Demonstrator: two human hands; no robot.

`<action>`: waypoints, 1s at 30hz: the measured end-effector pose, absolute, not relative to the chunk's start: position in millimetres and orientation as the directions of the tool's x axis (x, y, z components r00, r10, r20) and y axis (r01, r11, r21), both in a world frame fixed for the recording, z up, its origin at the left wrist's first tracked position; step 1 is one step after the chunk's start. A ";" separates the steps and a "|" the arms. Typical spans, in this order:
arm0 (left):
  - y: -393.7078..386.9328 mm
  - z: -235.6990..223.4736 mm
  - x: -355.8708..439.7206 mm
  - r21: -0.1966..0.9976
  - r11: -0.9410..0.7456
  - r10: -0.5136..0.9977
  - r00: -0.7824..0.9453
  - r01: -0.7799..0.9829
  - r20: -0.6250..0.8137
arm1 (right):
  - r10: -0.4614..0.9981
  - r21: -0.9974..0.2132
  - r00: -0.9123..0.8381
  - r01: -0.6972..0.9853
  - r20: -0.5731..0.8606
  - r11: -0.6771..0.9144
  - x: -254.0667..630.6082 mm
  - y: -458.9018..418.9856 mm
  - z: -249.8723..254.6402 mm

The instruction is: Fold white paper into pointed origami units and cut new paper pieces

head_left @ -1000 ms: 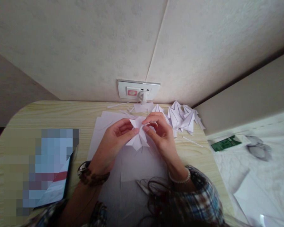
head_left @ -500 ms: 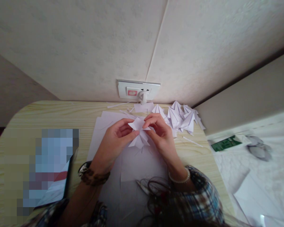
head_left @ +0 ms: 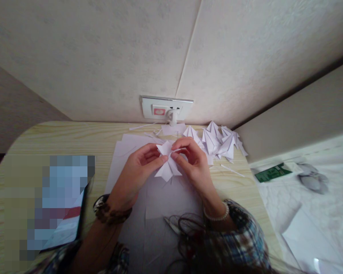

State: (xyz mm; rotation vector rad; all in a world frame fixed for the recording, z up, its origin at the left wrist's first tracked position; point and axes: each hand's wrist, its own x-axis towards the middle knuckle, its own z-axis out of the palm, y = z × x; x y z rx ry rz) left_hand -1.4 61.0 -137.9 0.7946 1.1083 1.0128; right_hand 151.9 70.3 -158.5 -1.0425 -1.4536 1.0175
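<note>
A folded white paper piece point(head_left: 168, 171), with pointed flaps at its top and bottom, is held between both hands above the stacked white sheets point(head_left: 160, 201). My left hand point(head_left: 141, 161) pinches its left side, thumb laid across the middle. On the other side my right hand point(head_left: 191, 158) grips the paper between thumb and curled fingers, close to its centre. Part of the paper is covered by the fingers. Several folded white paper pieces point(head_left: 214, 140) lie in a heap behind and to the right of my right hand.
A tablet-like screen point(head_left: 65, 224), partly blurred out, lies on the left of the wooden table point(head_left: 100, 152). Scissors point(head_left: 173, 225) rest near the front, partly hidden by hair. Paper strips point(head_left: 233, 171) are scattered about. A wall socket point(head_left: 167, 108) with a plug sits behind.
My right thumb and fingers have shifted slightly left, further over the paper's middle. The paper has turned a little, and its lower flaps look more spread.
</note>
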 end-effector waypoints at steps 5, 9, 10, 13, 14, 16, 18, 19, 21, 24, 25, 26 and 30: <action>61.5 -137.8 -1.3 0.902 0.342 0.940 0.108 -0.262 -0.325 | 0.962 -0.960 -0.103 0.099 0.254 0.264 151.3 69.9 -157.5; 61.9 -136.3 -1.0 0.895 0.349 0.937 0.117 -0.278 -0.329 | 0.963 -0.960 -0.116 0.113 0.245 0.258 150.5 69.3 -154.7; 61.9 -135.6 -0.8 0.891 0.354 0.935 0.117 -0.283 -0.335 | 0.963 -0.960 -0.120 0.115 0.241 0.255 150.3 69.1 -154.2; 61.7 -133.8 -0.2 0.880 0.370 0.929 0.119 -0.298 -0.350 | 0.968 -0.965 -0.119 0.114 0.221 0.235 150.3 68.3 -153.7; 61.6 -133.5 -0.1 0.877 0.373 0.928 0.122 -0.301 -0.353 | 0.970 -0.968 -0.115 0.112 0.213 0.226 150.5 68.1 -153.8; 61.2 -133.7 -0.2 0.874 0.379 0.925 0.135 -0.304 -0.354 | 0.975 -0.972 -0.100 0.104 0.200 0.210 150.8 67.6 -154.2; 60.6 -134.6 -0.8 0.871 0.383 0.923 0.150 -0.308 -0.354 | 0.977 -0.976 -0.090 0.091 0.191 0.199 150.9 67.3 -154.5; 60.4 -135.3 -1.3 0.869 0.385 0.922 0.158 -0.311 -0.353 | 0.978 -0.977 -0.089 0.084 0.187 0.194 150.9 67.1 -154.5; 60.0 -136.3 -2.4 0.864 0.388 0.921 0.171 -0.320 -0.350 | 0.980 -0.980 -0.089 0.070 0.177 0.184 150.8 66.7 -154.3; 59.9 -136.9 -3.7 0.857 0.393 0.918 0.201 -0.333 -0.342 | 0.984 -0.985 -0.086 0.053 0.157 0.161 150.8 66.1 -153.6; 60.1 -136.8 -4.0 0.855 0.395 0.916 0.209 -0.335 -0.341 | 0.985 -0.987 -0.086 0.047 0.149 0.153 150.8 66.0 -153.5; 60.3 -136.6 -4.1 0.854 0.397 0.915 0.216 -0.337 -0.341 | 0.986 -0.988 -0.088 0.043 0.143 0.147 150.9 65.9 -153.4; 61.3 -135.4 -3.8 0.847 0.408 0.911 0.206 -0.341 -0.356 | 0.983 -0.989 -0.116 0.041 0.139 0.145 151.0 66.3 -154.0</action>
